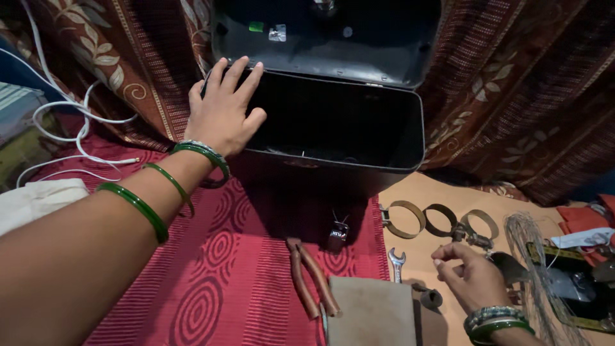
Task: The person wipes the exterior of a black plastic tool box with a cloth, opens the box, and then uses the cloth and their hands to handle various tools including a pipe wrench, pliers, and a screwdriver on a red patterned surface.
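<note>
Dim, warm indoor light (deep shadow inside the black box (333, 122)), soft, slightly stretched edges.

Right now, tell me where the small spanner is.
In the head view, the small spanner lies low and right of centre on the tan surface, between the pliers and the right hand.

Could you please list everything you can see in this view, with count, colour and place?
black box: one, black, lid open, top centre on the red cloth
red cloth: one, red with ring pattern, underneath
pliers: one, reddish handles, below the box
spanner: one, silver, right of the pliers
metal rings: three, brownish, right of the box
wire bundle: one, grey, far right
white cable: one, white, upper left
left hand: resting on the box's left rim, green bangles
right hand: lower right, fingers curled near the rings
</note>
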